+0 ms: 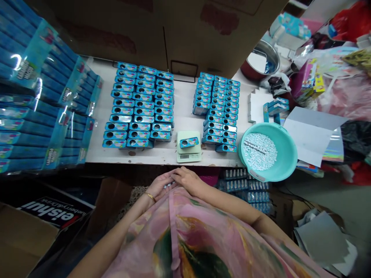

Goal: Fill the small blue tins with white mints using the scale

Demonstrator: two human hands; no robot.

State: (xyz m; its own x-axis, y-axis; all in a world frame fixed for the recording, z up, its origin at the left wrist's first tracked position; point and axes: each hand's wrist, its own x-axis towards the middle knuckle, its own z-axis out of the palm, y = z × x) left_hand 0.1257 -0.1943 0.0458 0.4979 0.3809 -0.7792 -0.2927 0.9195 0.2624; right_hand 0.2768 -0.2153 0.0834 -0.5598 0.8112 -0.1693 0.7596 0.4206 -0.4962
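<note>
At the front edge of the table, my left hand is cupped and holds a few small white pellets. My right hand lies against it with fingers bent over its fingertips. What the right fingertips hold, if anything, is hidden. Just beyond both hands, a blue printed box with a dark round hole lies on a small pale-green scale. Off to the right stands a turquoise basin with many white pellets and a patterned strip on top.
Rows of similar blue boxes stand left of the scale, and more boxes stand to its right. Wrapped blue packs are stacked at far left. Cardboard walls the back. A metal pot and bags crowd the right.
</note>
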